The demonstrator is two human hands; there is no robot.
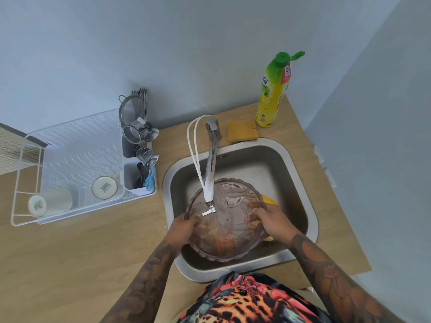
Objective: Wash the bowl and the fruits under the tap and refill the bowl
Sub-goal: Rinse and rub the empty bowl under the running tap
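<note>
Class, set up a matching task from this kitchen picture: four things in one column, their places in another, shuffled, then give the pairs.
Things:
1. bowl
2. sponge
3. bottle
4. cups

Places:
A. in the drying rack
B. on the counter behind the sink
C. in both hands, under the tap
D. in the far corner, beside the sponge

Pairs: 1-C, 2-B, 3-D, 4-A

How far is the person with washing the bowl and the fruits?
Done: the fruits are out of the glass bowl; a yellow fruit lies in the sink.
In hand: left hand and right hand hold the bowl under the tap.
Left: washing the fruits, refilling the bowl.
</note>
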